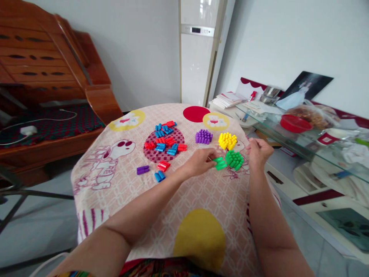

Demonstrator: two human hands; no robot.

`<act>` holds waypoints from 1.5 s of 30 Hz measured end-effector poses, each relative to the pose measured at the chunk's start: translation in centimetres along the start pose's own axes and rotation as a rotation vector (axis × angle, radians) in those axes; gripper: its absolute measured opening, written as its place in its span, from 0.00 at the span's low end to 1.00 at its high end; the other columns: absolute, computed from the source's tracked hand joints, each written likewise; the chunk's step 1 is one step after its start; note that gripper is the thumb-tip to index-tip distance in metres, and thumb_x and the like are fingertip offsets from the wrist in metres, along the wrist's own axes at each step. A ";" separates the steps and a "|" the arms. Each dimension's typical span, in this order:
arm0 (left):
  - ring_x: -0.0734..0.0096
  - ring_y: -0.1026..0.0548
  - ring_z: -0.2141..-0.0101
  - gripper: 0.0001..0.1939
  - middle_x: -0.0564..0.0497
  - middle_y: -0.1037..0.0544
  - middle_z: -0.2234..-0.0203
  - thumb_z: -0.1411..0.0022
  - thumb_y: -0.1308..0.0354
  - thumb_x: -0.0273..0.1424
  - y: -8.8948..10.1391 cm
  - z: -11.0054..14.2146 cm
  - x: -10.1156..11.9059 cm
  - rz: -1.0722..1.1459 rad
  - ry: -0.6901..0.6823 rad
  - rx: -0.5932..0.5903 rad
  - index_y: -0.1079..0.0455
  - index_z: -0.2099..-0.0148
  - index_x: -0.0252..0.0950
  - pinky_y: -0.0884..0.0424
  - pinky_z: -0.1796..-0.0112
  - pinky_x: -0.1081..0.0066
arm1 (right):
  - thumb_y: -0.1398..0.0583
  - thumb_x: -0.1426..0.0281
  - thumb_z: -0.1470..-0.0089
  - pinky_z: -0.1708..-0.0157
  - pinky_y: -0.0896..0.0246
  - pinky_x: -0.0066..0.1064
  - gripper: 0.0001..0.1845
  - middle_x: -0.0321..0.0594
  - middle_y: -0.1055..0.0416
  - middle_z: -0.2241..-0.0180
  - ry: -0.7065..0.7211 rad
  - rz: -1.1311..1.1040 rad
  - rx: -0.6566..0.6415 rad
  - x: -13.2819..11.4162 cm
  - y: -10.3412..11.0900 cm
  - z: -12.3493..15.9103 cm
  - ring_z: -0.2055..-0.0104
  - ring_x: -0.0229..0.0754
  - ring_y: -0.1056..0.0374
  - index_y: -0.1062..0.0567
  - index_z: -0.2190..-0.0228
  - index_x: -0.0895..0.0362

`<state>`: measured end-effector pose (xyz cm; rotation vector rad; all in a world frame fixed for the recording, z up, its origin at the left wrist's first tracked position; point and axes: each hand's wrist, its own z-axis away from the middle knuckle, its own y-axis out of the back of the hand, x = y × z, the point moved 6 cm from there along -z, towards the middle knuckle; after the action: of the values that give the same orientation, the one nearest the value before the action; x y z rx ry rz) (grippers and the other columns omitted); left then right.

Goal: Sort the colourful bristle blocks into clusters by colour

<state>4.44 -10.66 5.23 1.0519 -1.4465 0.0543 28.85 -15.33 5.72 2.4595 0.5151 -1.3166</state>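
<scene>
My left hand (200, 162) is low over the table, its fingers closed at the near end of some light green plastic clothes pegs (220, 163). Just right of these, a tight bunch of darker green pieces (234, 160) stands on the cloth. Behind it are a yellow bunch (227, 141) and a purple bunch (204, 136). At the table's right edge, my right hand (259, 152) is raised with curled fingers; whatever they may hold is hidden. Red pegs (163, 166), blue pegs (160, 176) and a purple pair (143, 169) lie to the left.
A patterned cloth (150, 204) covers the round table. Right of it stands a glass-topped cabinet (271, 127) bearing a red bowl (296, 123), papers (229, 99) and a photo (307, 87). A wooden bench (100, 104) is at left, and a tall white appliance (197, 57) behind.
</scene>
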 end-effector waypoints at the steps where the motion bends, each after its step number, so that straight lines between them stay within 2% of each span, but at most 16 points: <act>1: 0.74 0.25 0.69 0.09 0.52 0.22 0.69 0.46 0.44 0.22 -1.2 -0.9 0.0 -0.027 -0.016 0.007 0.30 0.60 0.33 0.30 0.66 0.74 | 0.40 0.63 0.53 0.84 0.46 0.28 0.12 0.31 0.35 0.87 -0.004 0.004 0.000 0.1 0.0 0.0 0.87 0.35 0.42 0.25 0.77 0.59; 5: 0.70 0.25 0.65 0.11 0.52 0.23 0.69 0.47 0.45 0.20 -4.9 -3.2 -0.4 -0.146 -0.020 0.031 0.31 0.60 0.34 0.30 0.63 0.71 | 0.41 0.63 0.52 0.83 0.46 0.28 0.11 0.31 0.35 0.87 -0.018 0.015 -0.004 0.3 0.0 0.0 0.87 0.36 0.41 0.25 0.77 0.58; 9: 0.67 0.26 0.62 0.12 0.48 0.23 0.65 0.47 0.46 0.20 -7.0 -3.8 -1.5 -0.225 0.007 0.077 0.30 0.59 0.33 0.30 0.59 0.68 | 0.41 0.63 0.53 0.84 0.47 0.28 0.11 0.31 0.35 0.87 -0.026 -0.017 -0.010 0.1 -0.1 0.0 0.87 0.35 0.41 0.26 0.78 0.58; 13: 0.66 0.28 0.58 0.11 0.47 0.24 0.62 0.47 0.46 0.20 -7.7 -3.7 -2.4 -0.242 -0.002 0.129 0.30 0.61 0.33 0.31 0.56 0.67 | 0.41 0.63 0.53 0.85 0.48 0.28 0.11 0.31 0.35 0.87 -0.042 -0.014 -0.016 0.0 -0.2 0.0 0.87 0.35 0.42 0.27 0.79 0.57; 17: 0.68 0.28 0.63 0.10 0.49 0.24 0.65 0.46 0.45 0.22 -7.8 -4.1 -2.6 -0.215 0.038 0.123 0.30 0.61 0.34 0.30 0.58 0.68 | 0.41 0.63 0.53 0.85 0.48 0.27 0.11 0.31 0.35 0.87 -0.032 -0.024 -0.023 0.1 -0.3 0.1 0.87 0.35 0.42 0.26 0.79 0.57; 23: 0.68 0.28 0.64 0.10 0.48 0.24 0.66 0.48 0.43 0.22 -8.2 -4.3 -2.1 -0.193 0.072 0.122 0.30 0.60 0.33 0.30 0.59 0.68 | 0.40 0.63 0.53 0.85 0.48 0.27 0.11 0.31 0.35 0.87 -0.037 -0.024 -0.033 0.5 -0.4 0.1 0.87 0.35 0.42 0.25 0.78 0.58; 27: 0.68 0.28 0.63 0.14 0.49 0.25 0.65 0.46 0.43 0.23 -7.0 -3.3 -1.7 -0.190 0.033 0.161 0.32 0.56 0.34 0.30 0.59 0.68 | 0.40 0.63 0.54 0.85 0.48 0.28 0.11 0.31 0.35 0.88 -0.029 -0.019 -0.041 0.5 -0.4 0.1 0.87 0.35 0.42 0.26 0.78 0.58; 30: 0.68 0.27 0.61 0.12 0.48 0.24 0.62 0.43 0.44 0.24 -3.8 -2.5 -1.4 -0.289 -0.019 0.206 0.31 0.55 0.34 0.31 0.56 0.67 | 0.40 0.63 0.54 0.86 0.48 0.28 0.11 0.31 0.35 0.87 -0.045 -0.029 -0.035 0.7 -0.4 0.0 0.87 0.36 0.42 0.25 0.77 0.58; 33: 0.66 0.26 0.61 0.10 0.45 0.23 0.62 0.39 0.44 0.28 0.3 -2.0 -2.5 -0.471 0.119 0.248 0.29 0.55 0.33 0.31 0.56 0.66 | 0.40 0.62 0.53 0.85 0.47 0.28 0.11 0.31 0.35 0.87 -0.043 -0.011 -0.041 0.9 -0.5 0.0 0.87 0.35 0.42 0.26 0.77 0.58; 35: 0.64 0.25 0.61 0.11 0.44 0.23 0.62 0.38 0.44 0.33 1.7 -1.7 -3.8 -0.604 0.250 0.182 0.27 0.57 0.32 0.31 0.58 0.67 | 0.40 0.62 0.53 0.85 0.47 0.28 0.11 0.31 0.35 0.87 -0.033 0.001 -0.045 0.9 -0.6 0.0 0.87 0.35 0.42 0.25 0.77 0.58; 37: 0.63 0.25 0.61 0.13 0.43 0.22 0.63 0.39 0.43 0.37 1.9 -1.3 -5.0 -0.692 0.325 0.086 0.26 0.59 0.32 0.31 0.60 0.69 | 0.40 0.62 0.53 0.85 0.47 0.28 0.12 0.31 0.35 0.87 -0.032 0.007 -0.050 0.9 -0.7 0.0 0.87 0.36 0.42 0.25 0.77 0.58; 39: 0.63 0.25 0.62 0.13 0.43 0.22 0.64 0.41 0.41 0.37 1.5 -1.0 -5.8 -0.698 0.338 0.046 0.26 0.60 0.32 0.31 0.63 0.70 | 0.40 0.62 0.54 0.85 0.47 0.28 0.12 0.31 0.35 0.87 -0.041 0.008 -0.051 0.9 -0.7 0.0 0.87 0.36 0.42 0.25 0.78 0.58; 42: 0.66 0.25 0.66 0.11 0.45 0.21 0.66 0.43 0.39 0.34 1.1 -0.9 -5.9 -0.589 0.303 0.111 0.26 0.59 0.32 0.31 0.64 0.70 | 0.40 0.62 0.54 0.85 0.47 0.28 0.11 0.31 0.35 0.87 -0.047 -0.007 -0.044 0.8 -0.6 0.1 0.87 0.36 0.42 0.25 0.77 0.58; 45: 0.69 0.26 0.67 0.09 0.48 0.21 0.67 0.43 0.41 0.29 1.2 -1.7 -4.8 -0.443 0.217 0.199 0.25 0.60 0.33 0.31 0.63 0.71 | 0.40 0.63 0.54 0.85 0.47 0.28 0.11 0.31 0.35 0.88 -0.039 -0.018 -0.048 0.7 -0.6 0.1 0.87 0.36 0.42 0.26 0.79 0.58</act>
<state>4.05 -6.35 2.37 1.4635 -1.0041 -0.0066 28.85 -14.71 5.01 2.3907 0.5535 -1.3405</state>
